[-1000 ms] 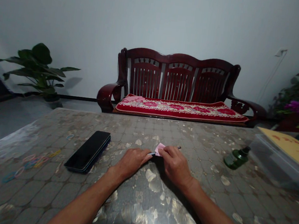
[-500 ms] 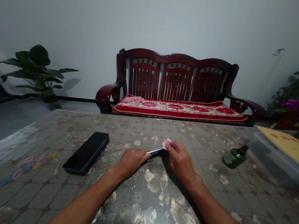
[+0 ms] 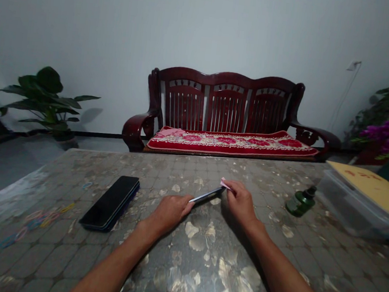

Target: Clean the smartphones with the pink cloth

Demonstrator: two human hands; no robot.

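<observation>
My left hand [image 3: 172, 210] is closed on one end of a thin, flat phone [image 3: 207, 195], seen nearly edge-on and tilted up to the right. A small folded pink cloth [image 3: 224, 183] is pinched in the fingers of my right hand [image 3: 241, 204], against the phone's far end. Part of the cloth is hidden behind those fingers. To the left, a stack of dark phones [image 3: 110, 203] lies on the patterned table [image 3: 198, 268].
Coloured rubber bands [image 3: 46, 217] are scattered at the left. On the right stand a green pump bottle [image 3: 300, 203] and a clear plastic box [image 3: 352, 208] with a yellow sheet [image 3: 375, 188] on top. A wooden bench [image 3: 225, 102] is beyond the table.
My right hand and the pink cloth have shifted slightly right along the phone, so more of its edge shows. My left hand keeps its grip. The camera view has shifted a little.
</observation>
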